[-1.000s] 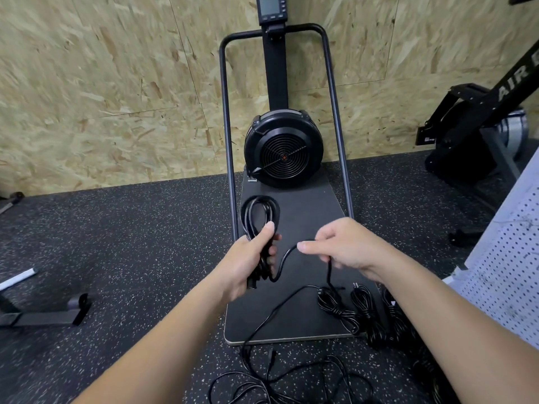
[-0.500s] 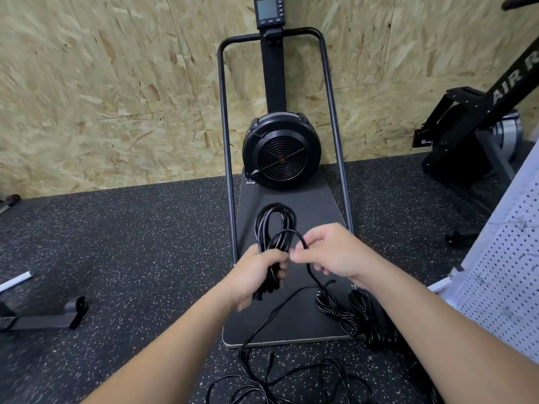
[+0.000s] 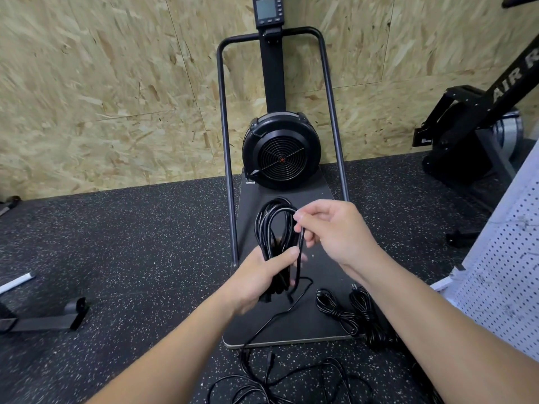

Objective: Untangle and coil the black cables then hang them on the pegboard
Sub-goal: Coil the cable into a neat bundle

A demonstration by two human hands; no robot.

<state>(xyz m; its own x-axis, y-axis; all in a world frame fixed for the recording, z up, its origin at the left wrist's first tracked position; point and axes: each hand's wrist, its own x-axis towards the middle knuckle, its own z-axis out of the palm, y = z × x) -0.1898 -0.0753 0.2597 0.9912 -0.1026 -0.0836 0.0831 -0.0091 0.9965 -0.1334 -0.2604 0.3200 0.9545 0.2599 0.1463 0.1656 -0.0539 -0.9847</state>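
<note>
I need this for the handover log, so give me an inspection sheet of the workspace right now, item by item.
Surface: black speckled rubber floor, with the exercise machine's black base board lying on it.
Job's things: coil of black cable in hand; two bundled cables on the board; white pegboard at right, nothing seen hanging on the visible part.
Clutter: white strip and a black bracket on the floor, left.
Grippers: left hand grips the coil's lower end; right hand pinches a strand at its loop.
Cables: loose tangle on the floor, one strand running up to the coil.
Surroundings: chipboard wall; fan machine; another machine at right.
</note>
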